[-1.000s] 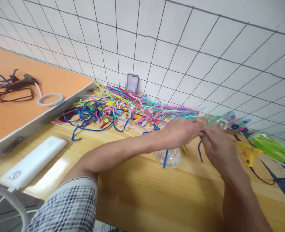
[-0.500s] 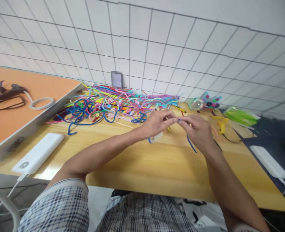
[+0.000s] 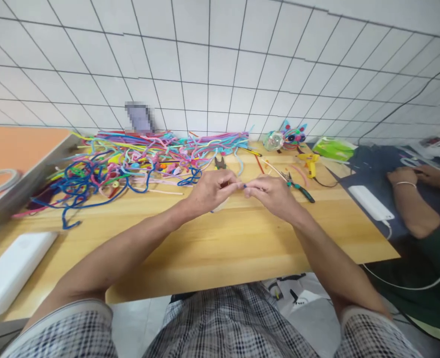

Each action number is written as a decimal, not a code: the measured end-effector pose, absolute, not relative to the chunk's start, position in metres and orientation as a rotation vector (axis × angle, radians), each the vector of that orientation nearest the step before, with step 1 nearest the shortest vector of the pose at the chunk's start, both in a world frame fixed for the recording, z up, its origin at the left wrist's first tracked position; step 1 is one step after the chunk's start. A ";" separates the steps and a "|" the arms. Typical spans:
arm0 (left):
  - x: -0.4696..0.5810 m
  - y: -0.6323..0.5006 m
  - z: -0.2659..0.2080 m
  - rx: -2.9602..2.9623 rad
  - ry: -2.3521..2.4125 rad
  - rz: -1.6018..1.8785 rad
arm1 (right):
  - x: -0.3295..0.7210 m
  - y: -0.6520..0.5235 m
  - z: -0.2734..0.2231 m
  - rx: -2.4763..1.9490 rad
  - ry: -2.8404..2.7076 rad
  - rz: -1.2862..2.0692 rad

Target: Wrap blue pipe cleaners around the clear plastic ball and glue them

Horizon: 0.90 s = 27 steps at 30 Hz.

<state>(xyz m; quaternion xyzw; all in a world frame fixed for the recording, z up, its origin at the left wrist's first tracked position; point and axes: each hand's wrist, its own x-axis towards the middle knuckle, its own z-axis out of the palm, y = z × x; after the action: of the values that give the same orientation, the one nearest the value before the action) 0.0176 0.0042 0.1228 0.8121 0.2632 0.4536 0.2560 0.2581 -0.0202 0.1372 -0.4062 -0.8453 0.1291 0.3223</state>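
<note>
A white tiled wall (image 3: pixel 212 64) with dark grid lines rises behind a pale varnished wooden table (image 3: pixel 220 253). An orange tabletop (image 3: pixel 18 141) adjoins at the left, and a dark blue surface (image 3: pixel 373 171) lies at the right, where another person's forearm (image 3: pixel 416 211) rests. Along the wall spreads a long, multicoloured heap of fuzzy craft stems (image 3: pixel 130 149), with a dark blue tangle of cord-like stems (image 3: pixel 80 181) at its near left side. A white rectangular plastic block (image 3: pixel 14 271) lies at the table's left front.

The person's left hand (image 3: pixel 214 191) and right hand (image 3: pixel 274 196) meet above the middle of the table, both closed in a fingertip pinch on a thin blue strand (image 3: pixel 245 186). Green-handled pliers (image 3: pixel 304 192) lie just beyond the right hand, and a yellow glue gun (image 3: pixel 309 164) stands farther off.

Only a tiny bit of the strand shows, where the two sets of fingertips come together; it is too small to tell which way it points or how its long axis runs.
</note>
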 end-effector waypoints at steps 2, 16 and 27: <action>0.014 0.005 0.120 2.151 0.733 1.230 | 0.265 -0.008 0.127 -1.043 -2.272 0.274; -0.021 0.018 0.120 1.326 0.855 1.176 | 0.298 0.037 0.095 -0.980 -2.223 -0.101; -0.027 0.010 0.112 1.746 1.063 1.195 | 0.297 0.054 0.085 -1.063 -2.281 -0.225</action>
<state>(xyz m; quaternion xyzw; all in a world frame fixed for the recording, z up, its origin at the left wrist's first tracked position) -0.0265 0.0098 0.1122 0.6827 0.4159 0.4674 0.3774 0.2972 0.0543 0.0854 -0.4011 -0.8604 -0.0850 0.3026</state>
